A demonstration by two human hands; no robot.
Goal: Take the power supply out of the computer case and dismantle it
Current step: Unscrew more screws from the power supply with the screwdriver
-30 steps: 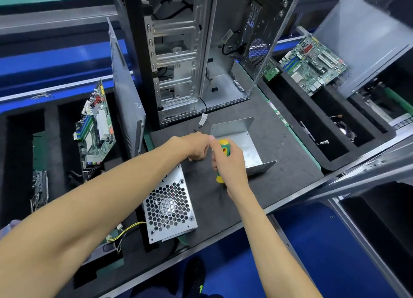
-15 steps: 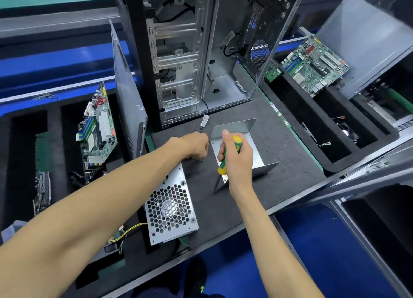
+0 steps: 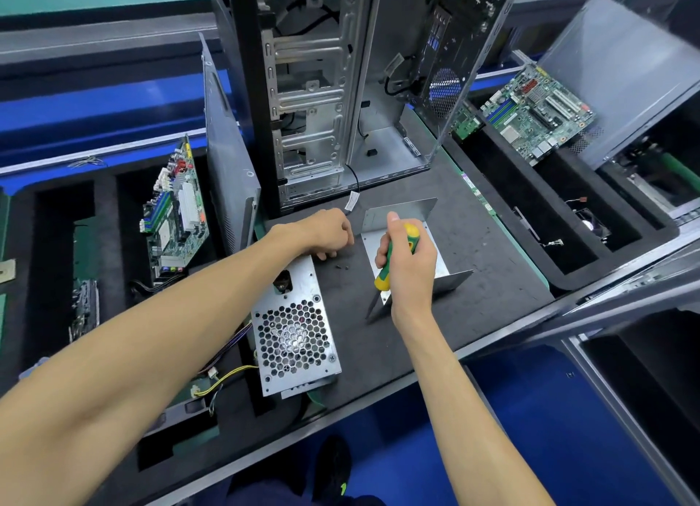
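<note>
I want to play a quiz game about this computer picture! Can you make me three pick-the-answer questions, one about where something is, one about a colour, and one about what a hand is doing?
1. Where is the power supply?
A. inside the computer case
B. on the dark mat in front of the case
C. in the right-hand tray

2. What colours is the screwdriver handle?
A. red and black
B. blue and white
C. yellow and green

3. What is the right hand doing?
A. gripping the screwdriver
B. lying flat on the mat
C. holding a circuit board

Answers: B, its grille box lies on the mat outside the computer case. C, yellow ends, green middle. A, its fingers curl round the handle.
</note>
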